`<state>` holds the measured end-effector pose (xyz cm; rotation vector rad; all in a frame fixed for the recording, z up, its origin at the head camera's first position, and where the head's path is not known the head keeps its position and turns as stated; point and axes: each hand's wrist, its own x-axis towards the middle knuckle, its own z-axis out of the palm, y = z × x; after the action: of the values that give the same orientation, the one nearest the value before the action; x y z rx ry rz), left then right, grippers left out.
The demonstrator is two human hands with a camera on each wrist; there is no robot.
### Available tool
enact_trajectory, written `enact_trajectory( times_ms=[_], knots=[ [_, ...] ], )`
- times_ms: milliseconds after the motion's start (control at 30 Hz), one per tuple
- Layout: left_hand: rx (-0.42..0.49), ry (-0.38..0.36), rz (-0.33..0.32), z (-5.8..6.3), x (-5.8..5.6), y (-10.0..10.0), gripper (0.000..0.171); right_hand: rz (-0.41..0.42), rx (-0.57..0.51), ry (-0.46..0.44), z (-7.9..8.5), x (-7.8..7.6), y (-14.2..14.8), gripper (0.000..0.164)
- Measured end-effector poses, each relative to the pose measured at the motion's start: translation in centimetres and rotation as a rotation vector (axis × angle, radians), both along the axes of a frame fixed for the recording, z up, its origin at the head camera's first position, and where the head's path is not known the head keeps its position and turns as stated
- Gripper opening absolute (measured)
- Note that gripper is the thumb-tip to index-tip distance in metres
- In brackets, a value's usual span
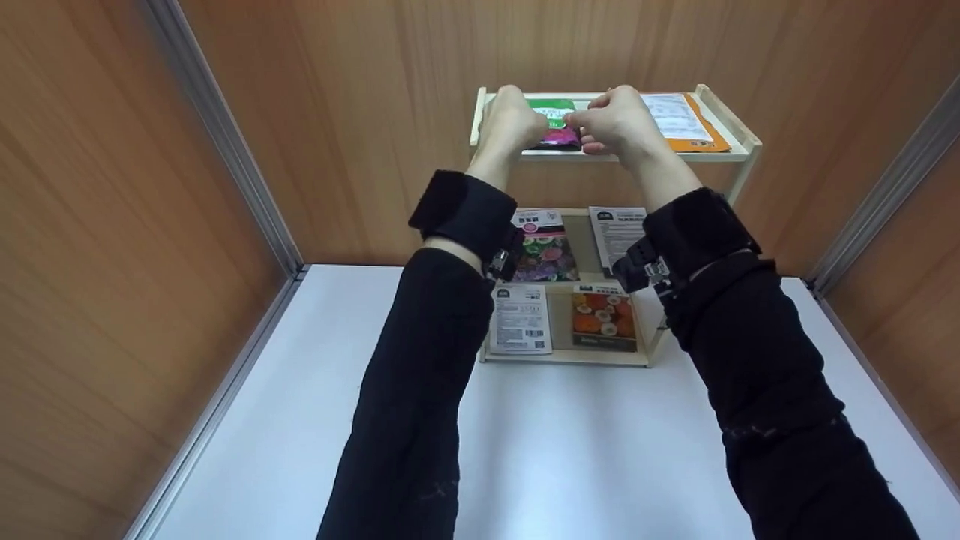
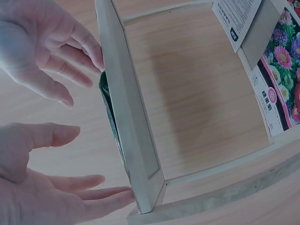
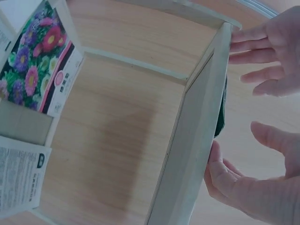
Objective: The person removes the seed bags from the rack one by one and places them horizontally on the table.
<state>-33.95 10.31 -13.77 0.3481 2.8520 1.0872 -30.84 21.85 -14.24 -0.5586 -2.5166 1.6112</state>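
Note:
A green and purple packet (image 1: 555, 112) lies on the top shelf between the two hands. My left hand (image 1: 514, 124) is at the packet's left side, its fingers extended and the thumb held apart. In the left wrist view the left hand's fingertips (image 2: 124, 194) come right to the shelf's edge, near its left end. My right hand (image 1: 619, 124) is on the packet's right, thumb spread from loosely bent fingers. The right wrist view has the right hand's fingertips (image 3: 215, 157) at the shelf's edge beside the packet's dark green edge (image 3: 221, 112). Neither hand grips the packet.
An orange packet (image 1: 709, 135) with a white label lies on the top shelf's right. Lower, the wooden rack (image 1: 566, 361) holds a purple flower packet (image 1: 544, 247), an orange flower packet (image 1: 604, 319) and white printed packets (image 1: 520, 319). Wood-grain walls (image 1: 360, 112) enclose the white table (image 1: 555, 457).

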Motion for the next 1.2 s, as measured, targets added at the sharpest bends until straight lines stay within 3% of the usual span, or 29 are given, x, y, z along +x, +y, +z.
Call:
enact_trajectory(
  times_ms=[133,433,700,867,933,1067,1133,1200],
  knots=[
    [0.042,0.033,0.041,0.1,-0.1,-0.4,0.027,-0.003,-0.089,0.015,0.0,0.2,0.2,0.051],
    [0.115,-0.012,0.093,0.0,-0.6,-1.0,0.036,-0.046,-0.004,0.047,-0.4,0.5,0.3,0.041],
    [0.162,0.000,0.104,0.0,-0.9,-1.3,0.038,-0.080,-0.131,0.136,-0.5,0.9,1.3,0.044],
    [0.207,-0.003,0.112,-0.4,-0.9,-1.7,0.050,-0.080,-0.200,0.161,-0.9,1.3,1.9,0.049],
    [0.223,0.011,0.121,-0.8,-0.9,-1.9,0.047,-0.074,-0.222,0.161,-1.3,1.6,2.1,0.050],
    [0.289,0.025,0.120,-1.7,-1.0,-2.3,0.023,-0.030,-0.281,0.196,-2.1,2.2,2.4,0.042],
    [0.361,0.020,0.106,-2.3,-1.0,-2.5,0.017,-0.007,-0.305,0.225,-2.5,2.6,2.6,0.033],
    [0.455,0.001,0.085,-2.9,-1.0,-2.7,0.022,0.012,-0.315,0.250,-3.0,2.9,2.7,0.025]
  ],
)
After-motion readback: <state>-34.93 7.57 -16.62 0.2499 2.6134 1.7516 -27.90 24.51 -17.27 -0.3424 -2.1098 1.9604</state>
